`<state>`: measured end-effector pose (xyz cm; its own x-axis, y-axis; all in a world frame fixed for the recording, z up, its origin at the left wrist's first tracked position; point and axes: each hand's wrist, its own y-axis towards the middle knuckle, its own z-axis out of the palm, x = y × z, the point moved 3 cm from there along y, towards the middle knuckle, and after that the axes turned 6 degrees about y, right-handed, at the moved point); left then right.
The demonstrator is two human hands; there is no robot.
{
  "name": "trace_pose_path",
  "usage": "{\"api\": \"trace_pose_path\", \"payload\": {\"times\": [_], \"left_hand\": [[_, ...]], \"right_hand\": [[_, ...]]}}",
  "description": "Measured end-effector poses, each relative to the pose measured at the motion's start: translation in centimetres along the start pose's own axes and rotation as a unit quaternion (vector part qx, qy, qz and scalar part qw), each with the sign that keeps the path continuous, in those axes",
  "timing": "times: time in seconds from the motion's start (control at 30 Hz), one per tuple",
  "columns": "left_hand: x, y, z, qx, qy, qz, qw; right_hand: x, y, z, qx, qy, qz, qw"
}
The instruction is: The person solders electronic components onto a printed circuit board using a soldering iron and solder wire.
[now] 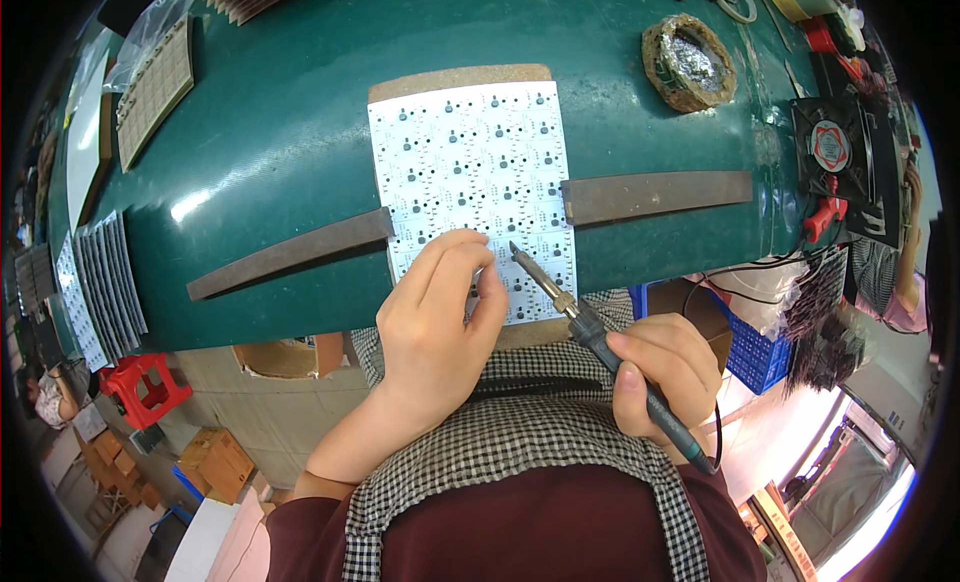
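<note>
A white circuit board panel (430,157) dotted with rows of small black parts lies in front of me on a brown backing board (460,79). My right hand (672,372) grips a soldering iron (592,334) by its dark handle, with the tip slanting up and left close over the panel's lower half. Whether the tip touches the board I cannot tell. Just left of it, my left hand (435,307) is over the panel, thumb and fingers pinched together; what they hold, if anything, is too small to make out. Two dark flat bars (290,255) (660,196) reach the panel's left and right edges.
The green table (270,112) carries a rough bowl (690,64) of silvery material at back right, and a small fan (838,147) beyond it. Stacked panels (105,282) stand at left. Below are a red stool (145,390) and a blue crate (757,350).
</note>
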<state>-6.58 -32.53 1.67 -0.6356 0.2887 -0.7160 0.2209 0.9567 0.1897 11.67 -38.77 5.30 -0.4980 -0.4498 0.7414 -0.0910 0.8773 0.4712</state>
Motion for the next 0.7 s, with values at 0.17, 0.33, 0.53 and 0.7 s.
{"api": "trace_pose_path", "payload": {"times": [0.17,0.33,0.53,0.7], "left_hand": [[-0.2,0.3,-0.1,-0.005,0.047,0.009,0.999],[-0.1,0.5,0.3,-0.03,0.077,0.032,0.996],[-0.1,0.6,0.5,-0.028,0.093,0.045,0.994],[-0.8,0.5,-0.2,0.007,0.036,0.004,0.999]], "right_hand": [[-0.3,0.3,0.5,-0.01,-0.005,0.0,1.0],[-0.4,0.3,0.7,-0.011,0.0,0.002,1.0],[-0.4,0.6,0.8,-0.006,0.004,-0.002,1.0],[0.1,-0.2,-0.5,-0.004,-0.008,-0.003,1.0]]}}
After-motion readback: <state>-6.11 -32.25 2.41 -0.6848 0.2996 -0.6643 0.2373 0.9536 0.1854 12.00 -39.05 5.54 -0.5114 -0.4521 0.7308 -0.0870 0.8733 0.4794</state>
